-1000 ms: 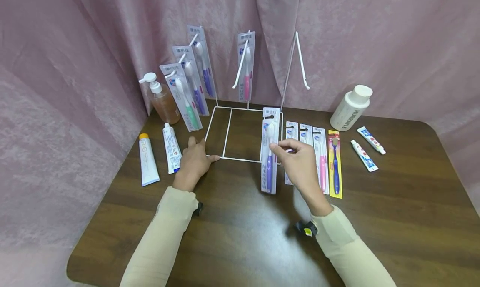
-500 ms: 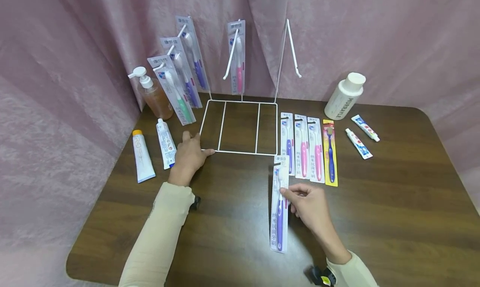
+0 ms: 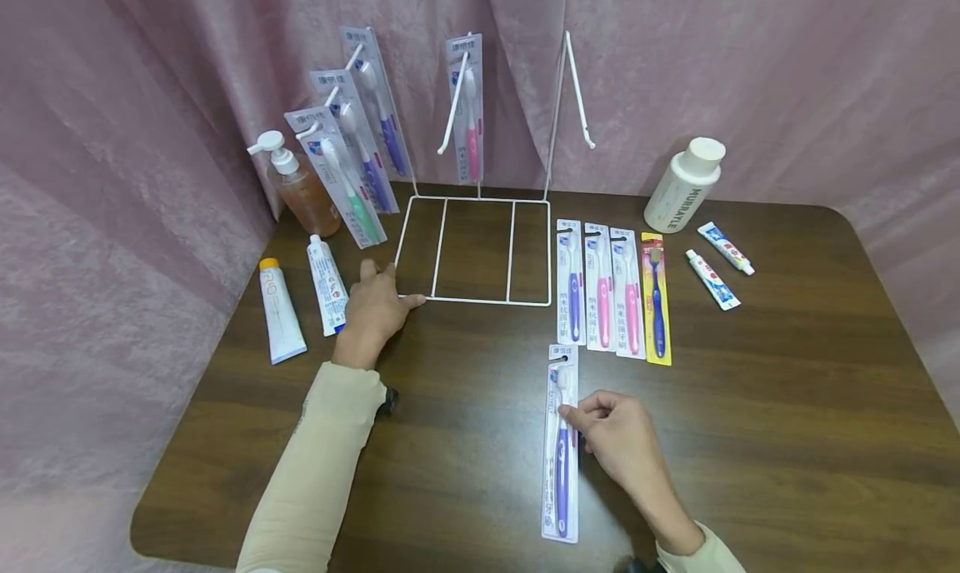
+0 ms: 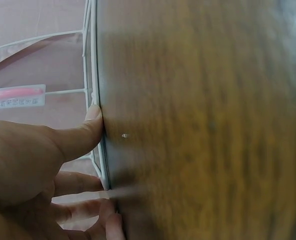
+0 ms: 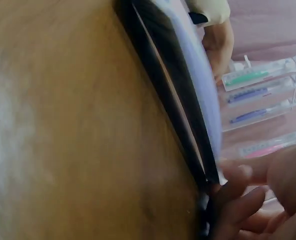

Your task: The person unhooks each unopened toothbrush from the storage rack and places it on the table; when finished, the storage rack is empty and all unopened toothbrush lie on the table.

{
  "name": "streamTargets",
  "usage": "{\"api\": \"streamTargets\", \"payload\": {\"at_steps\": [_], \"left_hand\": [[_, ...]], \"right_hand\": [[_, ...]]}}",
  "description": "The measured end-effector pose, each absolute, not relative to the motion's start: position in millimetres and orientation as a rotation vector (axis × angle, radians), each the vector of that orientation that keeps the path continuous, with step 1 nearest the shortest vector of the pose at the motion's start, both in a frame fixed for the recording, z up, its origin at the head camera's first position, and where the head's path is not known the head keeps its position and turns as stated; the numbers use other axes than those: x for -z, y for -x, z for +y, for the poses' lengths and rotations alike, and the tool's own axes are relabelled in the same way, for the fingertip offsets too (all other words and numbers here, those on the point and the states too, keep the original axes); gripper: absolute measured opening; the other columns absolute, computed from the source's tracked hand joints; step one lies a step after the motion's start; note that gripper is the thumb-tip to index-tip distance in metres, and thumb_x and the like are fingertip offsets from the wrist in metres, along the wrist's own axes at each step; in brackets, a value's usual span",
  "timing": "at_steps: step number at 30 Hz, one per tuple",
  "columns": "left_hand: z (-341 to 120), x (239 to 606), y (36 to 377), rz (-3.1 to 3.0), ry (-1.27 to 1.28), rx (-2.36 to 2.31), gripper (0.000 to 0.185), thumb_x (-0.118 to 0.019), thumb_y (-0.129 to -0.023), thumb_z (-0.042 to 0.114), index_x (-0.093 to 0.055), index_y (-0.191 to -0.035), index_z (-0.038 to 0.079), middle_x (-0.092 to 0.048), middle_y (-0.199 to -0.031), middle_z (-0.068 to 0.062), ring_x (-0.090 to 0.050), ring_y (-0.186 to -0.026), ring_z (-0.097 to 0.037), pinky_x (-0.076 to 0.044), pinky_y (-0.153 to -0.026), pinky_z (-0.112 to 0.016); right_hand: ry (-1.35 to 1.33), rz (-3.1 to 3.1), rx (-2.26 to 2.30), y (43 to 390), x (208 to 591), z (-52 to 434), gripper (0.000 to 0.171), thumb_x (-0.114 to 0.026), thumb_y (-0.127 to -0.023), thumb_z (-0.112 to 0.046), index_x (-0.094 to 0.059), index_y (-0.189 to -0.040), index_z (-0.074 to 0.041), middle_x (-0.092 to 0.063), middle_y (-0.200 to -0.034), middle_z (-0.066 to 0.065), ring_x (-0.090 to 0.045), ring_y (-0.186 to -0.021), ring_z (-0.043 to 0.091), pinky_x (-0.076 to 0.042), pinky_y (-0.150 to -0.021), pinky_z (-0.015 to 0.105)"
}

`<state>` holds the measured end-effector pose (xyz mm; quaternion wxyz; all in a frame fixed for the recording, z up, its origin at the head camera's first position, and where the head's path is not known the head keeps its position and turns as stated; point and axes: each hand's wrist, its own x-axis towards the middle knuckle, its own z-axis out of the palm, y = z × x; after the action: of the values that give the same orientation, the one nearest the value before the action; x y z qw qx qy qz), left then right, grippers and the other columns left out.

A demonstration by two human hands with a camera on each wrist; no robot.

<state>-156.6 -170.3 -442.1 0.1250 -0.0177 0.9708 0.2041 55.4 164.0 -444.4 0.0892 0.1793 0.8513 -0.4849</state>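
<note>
Head view: our right hand (image 3: pixel 622 440) pinches the purple toothbrush pack (image 3: pixel 561 444) by its right edge, just below the brush head, thumb and curled fingers on the card. The pack lies lengthwise on the worktop (image 3: pixel 787 406) in front of us, hang hole pointing away, well apart from the wire rack (image 3: pixel 474 252). Our left hand (image 3: pixel 372 306) rests flat on the worktop with fingers relaxed, thumb tip touching the rack's front left corner.

Right wrist view is blurred; we see only fingertips (image 5: pixel 238 192) against the pack's edge. Left wrist view shows the thumb (image 4: pixel 80 137) pressing the white wire.

Doing it well, as we judge it: keep the pinch high on the card so the hang hole stays free, lift without bending the blister, and keep the left hand pinning the base so the light rack does not slide. The right hook (image 3: pixel 579 98) is bare; the middle hook (image 3: pixel 452 98) carries 1 pink pack, the left hooks 3.

Surface: dark wood-grain worktop, glossy, rounded corners. 4 packs (image 3: pixel 611 290) lie in a row right of the rack. 2 tubes (image 3: pixel 300 294) and a pump bottle (image 3: pixel 296 186) sit left, a white bottle (image 3: pixel 684 186) and 2 small tubes (image 3: pixel 718 265) right. Pink curtain (image 3: pixel 750 73) closes in the back and left.
</note>
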Motion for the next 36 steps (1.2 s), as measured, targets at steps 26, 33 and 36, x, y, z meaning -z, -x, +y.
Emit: {"api": "streamTargets", "payload": {"at_steps": [26, 33, 36], "left_hand": [[-171, 444, 156, 2.848, 0.043, -0.586, 0.096, -0.082, -0.107, 0.046, -0.038, -0.174, -0.007, -0.037, -0.166, -0.034, -0.064, -0.130, -0.061, -0.060, -0.109, -0.067], [-171, 446, 156, 2.853, 0.049, -0.583, 0.096, -0.082, -0.107, 0.046, -0.037, -0.175, -0.006, -0.037, -0.166, -0.033, -0.063, -0.132, -0.061, -0.059, -0.110, -0.068], [-171, 444, 156, 2.853, 0.048, -0.590, 0.096, -0.082, -0.106, 0.046, -0.038, -0.174, -0.006, -0.037, -0.166, -0.033, -0.063, -0.133, -0.061, -0.058, -0.111, -0.068]], "right_hand": [[-0.450, 2.681, 1.179, -54, 419, 159, 0.026, -0.092, -0.097, -0.020, -0.076, -0.083, -0.005, -0.075, -0.068, 0.001, -0.064, -0.057, 0.011, -0.043, -0.052, 0.027], [-0.446, 2.668, 1.175, -55, 418, 159, 0.025, -0.091, -0.098, -0.019, -0.075, -0.084, -0.006, -0.074, -0.068, 0.001, -0.064, -0.057, 0.012, -0.043, -0.051, 0.026], [-0.446, 2.671, 1.134, -54, 417, 159, 0.025, -0.090, -0.099, -0.020, -0.075, -0.085, -0.006, -0.073, -0.068, 0.001, -0.063, -0.058, 0.013, -0.043, -0.053, 0.027]]}}
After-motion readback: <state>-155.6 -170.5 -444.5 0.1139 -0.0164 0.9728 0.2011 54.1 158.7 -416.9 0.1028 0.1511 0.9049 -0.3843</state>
